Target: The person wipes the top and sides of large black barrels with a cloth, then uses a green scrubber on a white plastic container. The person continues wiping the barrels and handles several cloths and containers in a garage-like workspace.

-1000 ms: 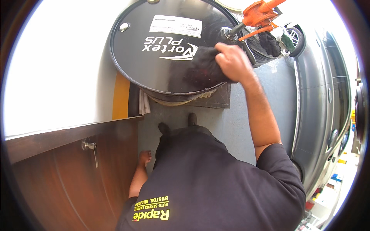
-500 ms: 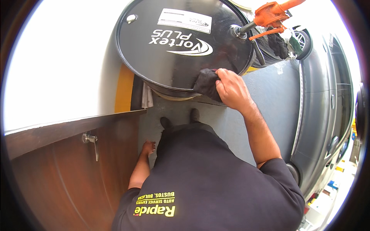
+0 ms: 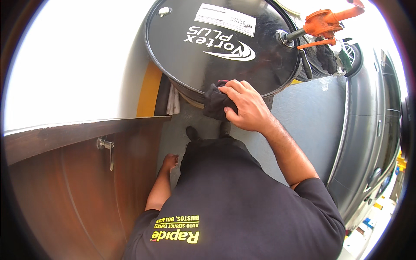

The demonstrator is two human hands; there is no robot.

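Note:
My right hand (image 3: pixel 247 106) grips a crumpled black cloth (image 3: pixel 215 102) on the near rim of a large black drum (image 3: pixel 182 65). The cloth drapes over the rim, and a small bit of red shows at its top. Low at my left side hangs my left hand (image 3: pixel 171 161), away from the drum, its fingers loosely bent and apart with nothing seen in them. White lettering and a white label (image 3: pixel 225 19) mark the drum's lid. An orange hand pump (image 3: pixel 320 27) rises from an opening at the lid's right, and a silver cap (image 3: pixel 164 11) sits at its far left.
A brown wooden door (image 3: pixel 86 186) with a metal lever handle (image 3: pixel 106 147) stands close on my left. Behind the drum's right side are a plastic-wrapped object and dark cloths (image 3: pixel 326 58). A dark grey car (image 3: pixel 364 125) is parked to the right on the grey floor (image 3: pixel 312 117).
My right hand and the cloth have moved left along the drum's near rim, the cloth bunching up more. The view has shifted slightly, so the drum appears farther right. My left hand still hangs.

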